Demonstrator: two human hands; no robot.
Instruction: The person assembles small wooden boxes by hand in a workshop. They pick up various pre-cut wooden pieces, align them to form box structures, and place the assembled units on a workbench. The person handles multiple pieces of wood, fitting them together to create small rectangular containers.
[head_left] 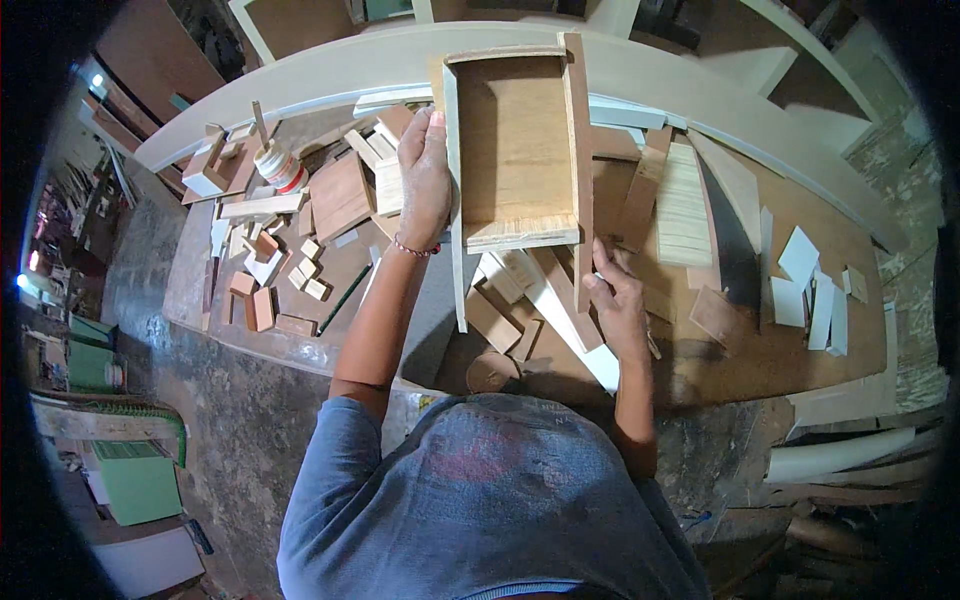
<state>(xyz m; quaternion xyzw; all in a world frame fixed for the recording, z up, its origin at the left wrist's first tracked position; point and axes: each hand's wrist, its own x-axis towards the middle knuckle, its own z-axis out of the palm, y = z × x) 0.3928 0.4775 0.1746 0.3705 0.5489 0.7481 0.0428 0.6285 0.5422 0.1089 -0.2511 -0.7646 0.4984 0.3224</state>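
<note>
Raised above the workbench is a shallow wooden box (pixel 517 150), a plywood panel framed by strips, with its open side showing. Its two long side strips run on past the lower crosspiece (pixel 522 233) like legs. My left hand (pixel 425 180) grips the left side strip, thumb up along its outer face. At the lower end of the brown right strip (pixel 578 170), my right hand (pixel 620 300) is closed on the wood with thumb and fingers; part of its grip is hidden.
Small wood blocks (pixel 310 270), a brown board (pixel 341 193) and a white tub (pixel 281 170) holding a stick lie to the left on the workbench (pixel 400 350). Planks (pixel 685 205) and white pieces (pixel 800 255) lie to the right. A long pale curved panel (pixel 380 55) borders the far side.
</note>
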